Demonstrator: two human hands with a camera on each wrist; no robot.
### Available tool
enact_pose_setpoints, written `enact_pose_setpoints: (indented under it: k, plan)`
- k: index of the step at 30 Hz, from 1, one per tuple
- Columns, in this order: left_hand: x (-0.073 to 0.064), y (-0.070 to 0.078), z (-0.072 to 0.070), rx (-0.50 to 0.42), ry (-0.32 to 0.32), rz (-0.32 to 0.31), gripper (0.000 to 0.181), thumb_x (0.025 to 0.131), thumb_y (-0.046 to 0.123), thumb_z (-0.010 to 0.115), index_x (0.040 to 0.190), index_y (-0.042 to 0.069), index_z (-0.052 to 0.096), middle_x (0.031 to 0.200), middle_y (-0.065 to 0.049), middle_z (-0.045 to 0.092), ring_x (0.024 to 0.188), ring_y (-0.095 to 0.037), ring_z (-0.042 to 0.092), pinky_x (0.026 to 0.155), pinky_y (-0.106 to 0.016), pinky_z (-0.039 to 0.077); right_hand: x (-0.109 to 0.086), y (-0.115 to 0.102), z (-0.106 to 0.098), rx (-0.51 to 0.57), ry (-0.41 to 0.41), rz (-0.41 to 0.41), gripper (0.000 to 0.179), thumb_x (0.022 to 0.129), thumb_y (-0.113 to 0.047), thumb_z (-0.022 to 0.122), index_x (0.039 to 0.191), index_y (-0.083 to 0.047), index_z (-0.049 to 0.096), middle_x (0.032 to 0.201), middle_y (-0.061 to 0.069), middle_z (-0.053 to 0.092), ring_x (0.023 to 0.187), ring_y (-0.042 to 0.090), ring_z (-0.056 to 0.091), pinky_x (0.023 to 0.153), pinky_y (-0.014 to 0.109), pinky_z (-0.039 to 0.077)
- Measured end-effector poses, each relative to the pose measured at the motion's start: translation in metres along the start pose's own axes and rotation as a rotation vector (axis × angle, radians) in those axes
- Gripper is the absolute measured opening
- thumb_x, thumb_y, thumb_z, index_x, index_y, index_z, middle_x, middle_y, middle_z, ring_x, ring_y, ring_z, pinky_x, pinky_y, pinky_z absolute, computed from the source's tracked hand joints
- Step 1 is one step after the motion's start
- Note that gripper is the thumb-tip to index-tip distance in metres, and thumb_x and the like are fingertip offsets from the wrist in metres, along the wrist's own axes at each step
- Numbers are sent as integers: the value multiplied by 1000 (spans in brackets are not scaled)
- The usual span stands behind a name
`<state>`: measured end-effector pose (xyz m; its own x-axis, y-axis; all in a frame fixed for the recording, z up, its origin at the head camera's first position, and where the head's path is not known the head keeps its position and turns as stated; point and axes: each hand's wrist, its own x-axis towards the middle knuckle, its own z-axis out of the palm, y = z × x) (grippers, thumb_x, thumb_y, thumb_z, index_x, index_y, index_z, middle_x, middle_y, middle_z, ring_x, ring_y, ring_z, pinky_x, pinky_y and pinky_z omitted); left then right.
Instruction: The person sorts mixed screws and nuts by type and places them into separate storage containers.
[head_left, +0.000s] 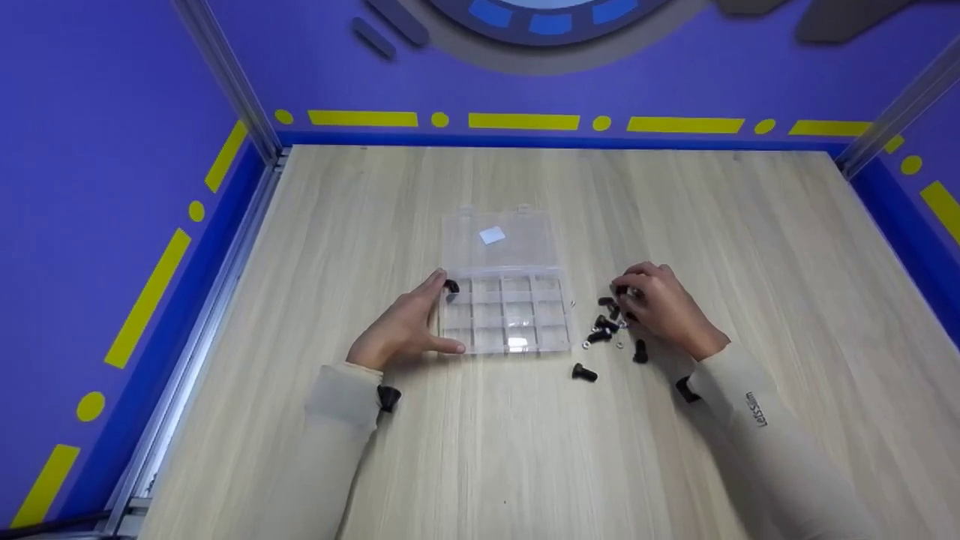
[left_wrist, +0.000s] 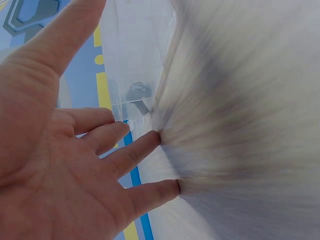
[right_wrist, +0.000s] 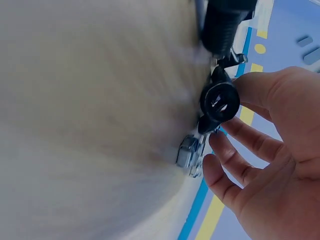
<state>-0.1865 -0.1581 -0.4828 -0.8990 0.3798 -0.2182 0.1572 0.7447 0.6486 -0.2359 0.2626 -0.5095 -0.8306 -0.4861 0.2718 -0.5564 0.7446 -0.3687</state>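
Observation:
A clear plastic compartment box [head_left: 504, 309] lies on the table with its lid laid back. One black screw [head_left: 451, 286] sits in its back left compartment, also visible through the wall in the left wrist view. My left hand [head_left: 409, 322] rests against the box's left side, fingers fairly straight, thumb at the front edge. To the right of the box, my right hand [head_left: 660, 307] pinches a black screw [head_left: 621, 290] at the pile's back; its fingertips are partly hidden. Several black screws [head_left: 604, 325] and small silver nuts [head_left: 586, 345] lie beneath and beside that hand.
A single black screw [head_left: 584, 373] lies nearer the front, apart from the pile. The open lid [head_left: 517, 244], with a white label [head_left: 492, 235], extends behind the box. Blue-purple panels [head_left: 525, 97] border the wooden table [head_left: 360, 217] at the back and sides.

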Motion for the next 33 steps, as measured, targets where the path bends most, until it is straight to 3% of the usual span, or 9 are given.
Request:
enact_pose_setpoints:
  k: [12,27,33]
  plan:
    - [0,-2,1,4,-2,-12,126,76,41,92,165,4,10,172,-8,8,157,-25,11,128,-40,15,-6,4,-2,-49,1,84,23,87,0,75,110,0,78,110,26,66,91,43,56,77,53,46]
    - [1,-1,1,5,2,-10,127,76,42,92,165,5,9,172,-9,7,157,-25,11,128,-38,13,-5,3,-5,-41,-30,127,28,88,-2,75,116,2,75,114,24,67,94,42,58,78,54,48]
    - [-1,-1,1,6,4,6,126,77,42,91,165,3,9,172,-11,8,157,-27,13,128,-40,15,-3,1,-9,-76,-25,127,23,86,-1,77,109,2,76,112,23,69,94,44,60,78,57,51]
